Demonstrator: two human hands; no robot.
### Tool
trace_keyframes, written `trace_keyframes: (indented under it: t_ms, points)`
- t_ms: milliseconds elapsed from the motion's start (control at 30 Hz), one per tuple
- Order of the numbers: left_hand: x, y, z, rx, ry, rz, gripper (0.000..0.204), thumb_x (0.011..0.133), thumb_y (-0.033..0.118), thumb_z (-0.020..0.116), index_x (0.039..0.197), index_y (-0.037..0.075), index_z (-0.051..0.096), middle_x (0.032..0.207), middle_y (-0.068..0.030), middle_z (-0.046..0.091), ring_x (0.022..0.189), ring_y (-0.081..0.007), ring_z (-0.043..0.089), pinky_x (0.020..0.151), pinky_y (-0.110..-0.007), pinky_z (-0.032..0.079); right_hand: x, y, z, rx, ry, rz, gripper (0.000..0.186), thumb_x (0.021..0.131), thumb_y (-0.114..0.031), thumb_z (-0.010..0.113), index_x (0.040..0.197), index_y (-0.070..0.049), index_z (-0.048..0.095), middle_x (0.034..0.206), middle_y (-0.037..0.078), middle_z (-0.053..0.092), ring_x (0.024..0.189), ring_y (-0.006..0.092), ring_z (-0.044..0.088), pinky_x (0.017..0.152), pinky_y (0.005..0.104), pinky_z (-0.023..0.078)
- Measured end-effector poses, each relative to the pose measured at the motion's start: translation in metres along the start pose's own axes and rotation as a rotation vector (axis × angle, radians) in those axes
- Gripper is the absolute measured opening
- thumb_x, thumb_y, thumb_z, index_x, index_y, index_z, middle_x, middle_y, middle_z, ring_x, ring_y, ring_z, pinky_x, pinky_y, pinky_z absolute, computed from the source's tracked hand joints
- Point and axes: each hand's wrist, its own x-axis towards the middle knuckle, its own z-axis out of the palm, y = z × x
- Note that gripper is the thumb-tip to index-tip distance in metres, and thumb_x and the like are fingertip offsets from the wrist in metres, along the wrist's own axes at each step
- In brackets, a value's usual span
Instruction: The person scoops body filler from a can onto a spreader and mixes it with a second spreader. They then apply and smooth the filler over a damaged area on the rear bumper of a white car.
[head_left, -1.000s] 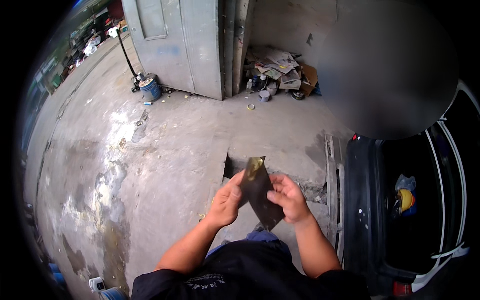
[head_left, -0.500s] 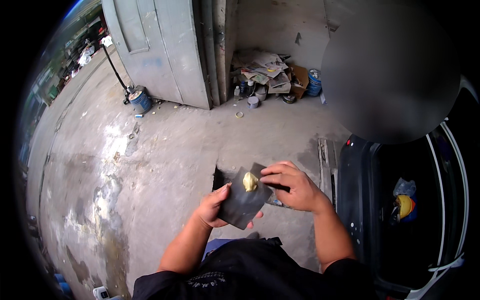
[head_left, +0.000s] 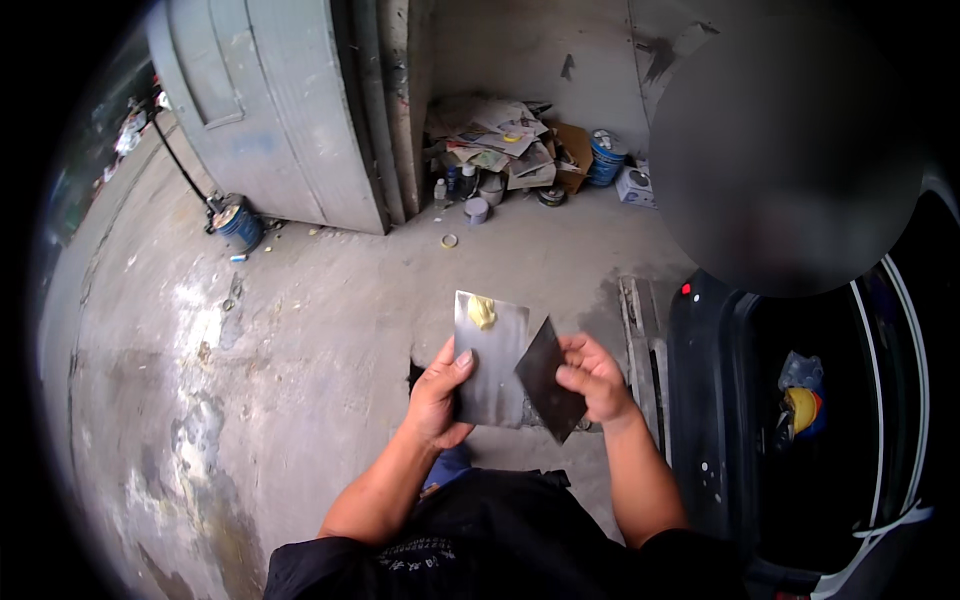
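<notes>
In my left hand is a flat grey metal putty plate, gripped along its left side with the thumb on its face. A lump of pale yellow putty sits near the plate's far left corner. My right hand pinches a thin dark putty spreader between thumb and fingers. The spreader is tilted, one corner pointing toward me, and its left corner lies close to the plate's right edge; I cannot tell whether they touch.
On the right stands a dark car body, its open back holding a yellow-and-blue item. Newspapers, tins and a blue bucket line the far wall. Another blue bucket stands by the grey door. A tape ring lies on the floor.
My right hand has drawn the spreader away from the putty, to the right and nearer me. The plate has turned more upright in view, and the putty looks flatter and closer to its corner.
</notes>
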Motion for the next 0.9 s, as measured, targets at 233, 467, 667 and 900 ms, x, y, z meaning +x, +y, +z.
trace_keyframes:
  t_ms: [233,467,667,900]
  points:
    - [0.086,0.072,-0.016,0.058,-0.119,0.091,0.044,0.098,0.028,0.049,0.136,0.008,0.041,0.123,-0.0099,0.055,0.11,-0.0219,0.058,0.093,-0.04,0.049,0.062,-0.02,0.013,-0.202,0.147,-0.071,0.038,0.089,0.001,0.054,0.125,0.004,0.043,0.113,0.015,0.062,0.1,0.0172,0.061,0.089,0.0309,0.049]
    - [0.156,0.08,-0.052,0.539,-0.242,0.17,0.048,0.101,0.036,0.042,0.129,-0.001,0.051,0.125,-0.0126,0.053,0.115,-0.023,0.051,0.099,-0.035,0.038,0.159,-0.02,0.016,-0.304,0.21,-0.113,0.036,0.089,-0.002,0.058,0.122,0.001,0.043,0.104,0.012,0.064,0.09,0.0132,0.062,0.08,0.0271,0.049]
    - [0.22,0.124,-0.055,0.915,-0.396,0.0,0.049,0.1,0.036,0.04,0.128,-0.003,0.051,0.124,-0.014,0.054,0.109,-0.0243,0.055,0.091,-0.033,0.044,0.207,-0.092,-0.007,-0.255,0.15,-0.336,0.035,0.089,-0.005,0.057,0.122,0.003,0.045,0.107,0.013,0.062,0.094,0.0154,0.061,0.085,0.0284,0.049]
    - [0.315,0.12,-0.074,-0.054,-0.347,-0.518,0.062,0.093,0.041,0.054,0.135,-0.002,0.039,0.124,-0.0248,0.053,0.102,-0.0419,0.06,0.08,-0.058,0.052,0.277,-0.138,-0.073,-1.043,-0.251,-0.523,0.041,0.074,0.003,0.061,0.113,-0.005,0.062,0.122,0.014,0.056,0.11,0.0287,0.055,0.094,0.0367,0.043]
